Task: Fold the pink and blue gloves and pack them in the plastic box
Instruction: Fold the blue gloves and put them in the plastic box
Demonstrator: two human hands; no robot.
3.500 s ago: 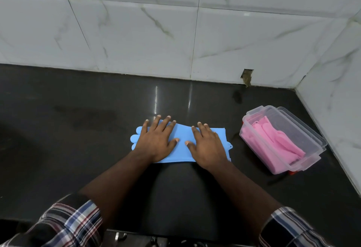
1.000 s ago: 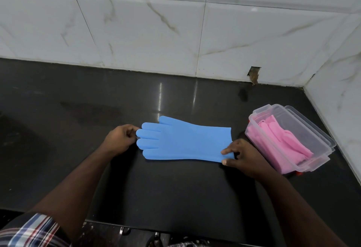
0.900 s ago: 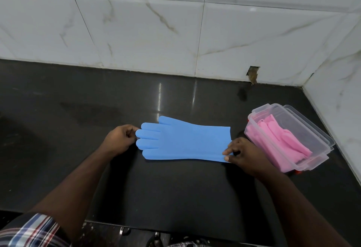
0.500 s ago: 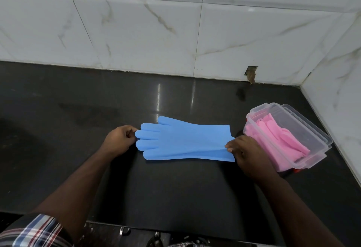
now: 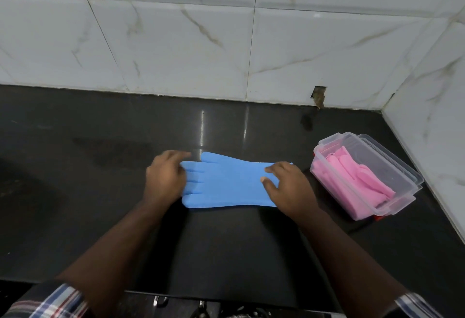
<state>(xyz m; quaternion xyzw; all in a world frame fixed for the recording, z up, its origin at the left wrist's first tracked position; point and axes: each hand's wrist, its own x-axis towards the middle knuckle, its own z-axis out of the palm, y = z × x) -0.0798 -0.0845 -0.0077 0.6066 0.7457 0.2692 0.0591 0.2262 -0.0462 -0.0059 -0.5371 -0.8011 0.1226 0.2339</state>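
Note:
The blue glove (image 5: 226, 182) lies flat on the black counter (image 5: 100, 192), its fingers pointing left. My left hand (image 5: 164, 177) covers the glove's fingertips with curled fingers and holds them. At the other end, my right hand (image 5: 286, 187) lies over the cuff, thumb on top and fingers curled at its far edge, gripping it. To the right stands the clear plastic box (image 5: 402, 179), open, with the folded pink gloves (image 5: 357, 179) inside.
White marble-look tiles form the back wall and the right wall (image 5: 440, 116), close behind the box. A hole (image 5: 319, 95) shows in the tile joint at the back. The counter's front edge (image 5: 226, 297) runs just below my forearms.
Both hands have moved inward over the glove's ends. The right hand has gone from pinching the cuff's near corner to lying over the cuff. The left hand now covers the fingertips.

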